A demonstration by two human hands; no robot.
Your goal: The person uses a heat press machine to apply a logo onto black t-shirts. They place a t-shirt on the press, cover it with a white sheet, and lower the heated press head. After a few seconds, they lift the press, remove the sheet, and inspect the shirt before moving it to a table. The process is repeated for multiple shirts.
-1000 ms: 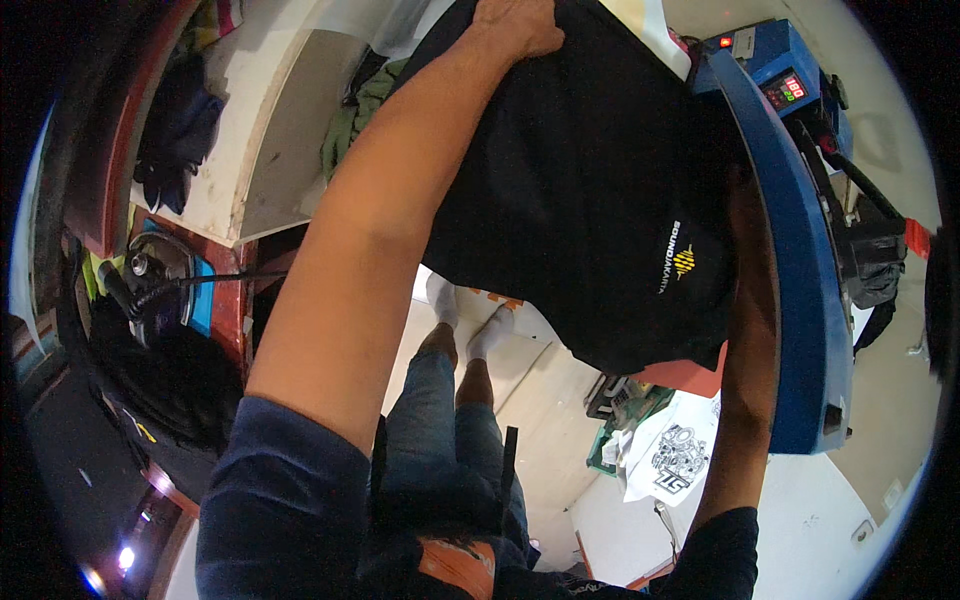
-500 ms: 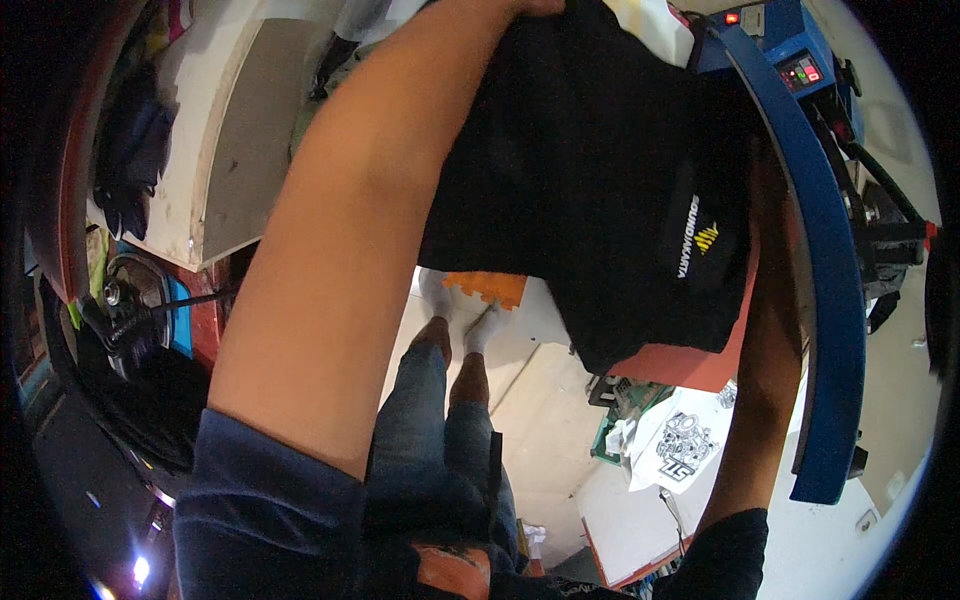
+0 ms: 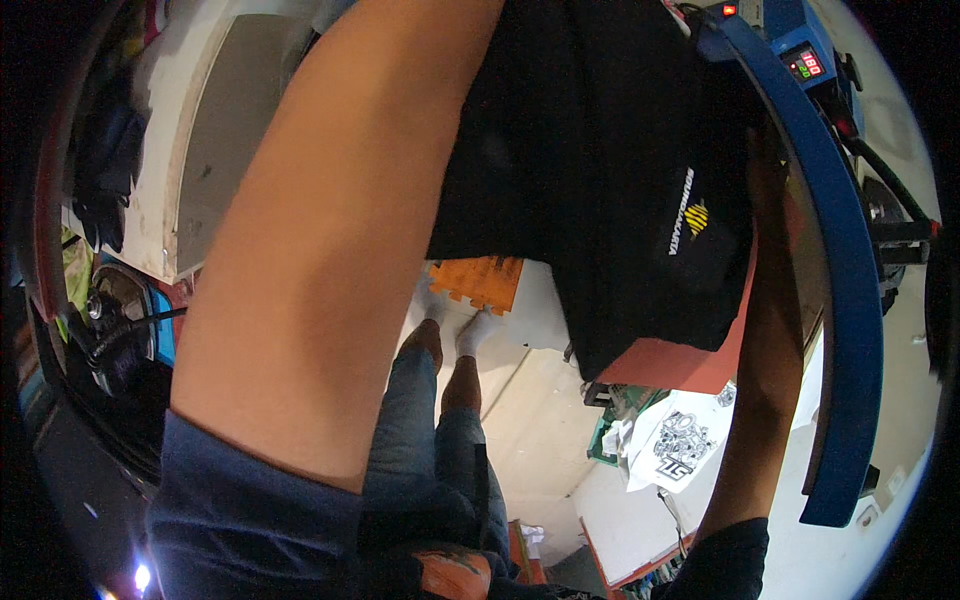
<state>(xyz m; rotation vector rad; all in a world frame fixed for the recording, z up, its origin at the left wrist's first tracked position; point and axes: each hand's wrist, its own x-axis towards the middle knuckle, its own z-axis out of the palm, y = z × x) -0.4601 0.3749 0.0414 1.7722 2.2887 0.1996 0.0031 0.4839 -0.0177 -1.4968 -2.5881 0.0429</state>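
A black T-shirt (image 3: 590, 170) with a small white and yellow print (image 3: 695, 222) is spread over the reddish pad (image 3: 675, 366) of a heat press. Its lower part hangs past the pad toward me. The blue upper plate (image 3: 850, 330) of the press is raised along the right side. My left forearm crosses above the shirt's left side and leaves through the top edge, so my left hand is out of sight. Under the raised plate, my right hand (image 3: 766, 170) is at the shirt's right edge; deep shade hides how its fingers are held.
A blue control box (image 3: 800, 60) with a lit display stands at the upper right. Below the pad are a green crate (image 3: 606, 440) and a white printed cloth (image 3: 672, 440) on a white table (image 3: 630, 520). An orange mat (image 3: 480, 280) lies by my feet. A pale cabinet (image 3: 220, 140) stands left.
My left hand, partly seen at the top edge before, has gone out of view. The left forearm now sits slightly farther left. The shirt's print appears slightly higher, and the view has shifted a little.
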